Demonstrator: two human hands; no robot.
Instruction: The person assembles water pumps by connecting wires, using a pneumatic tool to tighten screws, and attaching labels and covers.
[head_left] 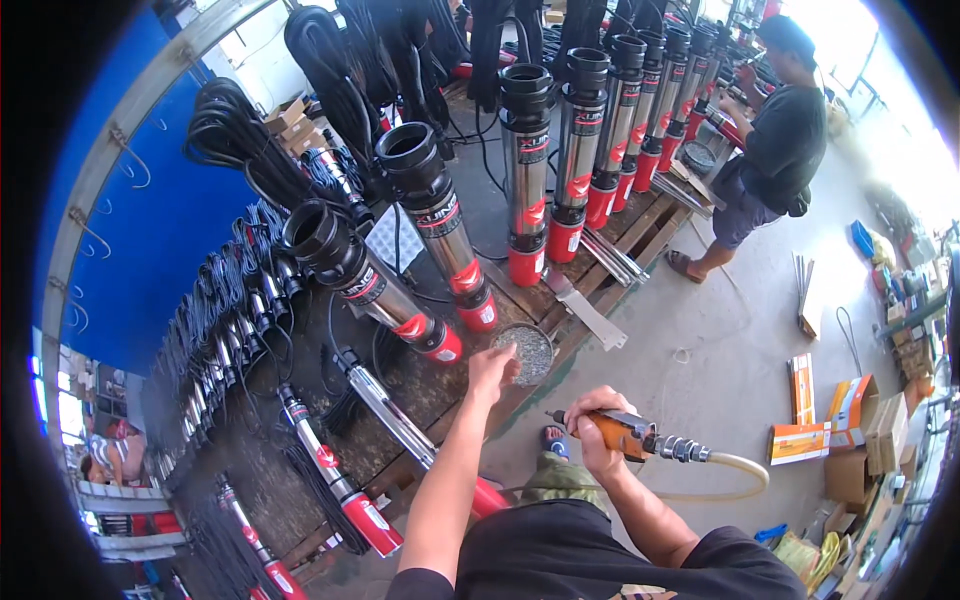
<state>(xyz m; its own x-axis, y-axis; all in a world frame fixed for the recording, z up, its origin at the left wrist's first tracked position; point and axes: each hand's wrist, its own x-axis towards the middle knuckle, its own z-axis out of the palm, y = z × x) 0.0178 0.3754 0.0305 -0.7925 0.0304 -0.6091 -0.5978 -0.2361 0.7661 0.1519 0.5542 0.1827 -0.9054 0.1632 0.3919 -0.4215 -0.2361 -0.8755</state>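
Observation:
My left hand [490,373] is at the near left edge of a round dish [535,368] full of small metal pieces, probably screws. Its fingers look drawn together; whatever is between them is too small to make out. An orange air screwdriver [622,432] is gripped in my right hand [594,438], its bit pointing left and a pale hose [745,468] fitted to its back end. Just beyond the dish, steel-bodied pumps with black tops and red bases stand upright, the closest being one pump [370,285] and another beside it [440,230].
A flat metal strip [590,315] juts over the bench edge. More pumps [330,465] lie on the wooden bench to the left, with coiled black cables [240,140] behind. A co-worker [780,140] stands at the bench's far right. Open cartons [850,415] sit on the right floor.

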